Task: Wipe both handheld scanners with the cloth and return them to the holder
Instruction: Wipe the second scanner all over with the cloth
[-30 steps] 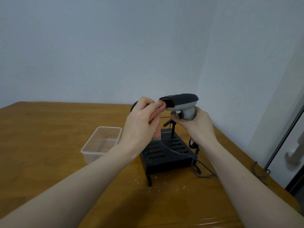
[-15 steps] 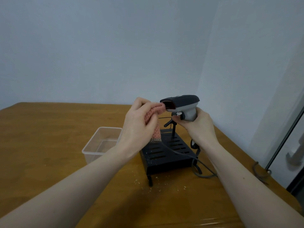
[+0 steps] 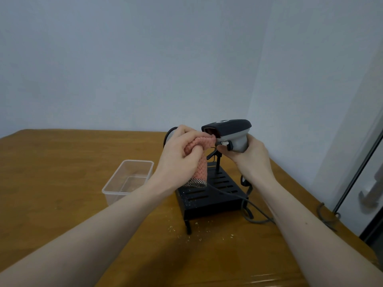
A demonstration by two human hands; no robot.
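Observation:
My right hand (image 3: 248,156) grips the handle of a grey and black handheld scanner (image 3: 230,129), held above the black slotted holder (image 3: 211,195), its window facing left. In my left hand (image 3: 178,158) is a bunched pink cloth (image 3: 199,160), whose top end presses against the lower front of the scanner. A second scanner (image 3: 169,135) shows only as a dark rounded edge behind my left hand. The held scanner's grey cable (image 3: 255,212) runs down across the holder to the table.
A clear plastic tub (image 3: 116,189) stands left of the holder on the wooden table (image 3: 62,183). Crumbs lie in front of the holder. The table's right edge is close to a wall and a glass door (image 3: 369,183). Another cable (image 3: 325,216) lies near that edge.
The cloth has slid a little lower against the scanner's front, and my left hand's fingers have shifted. The scanner stays in about the same place.

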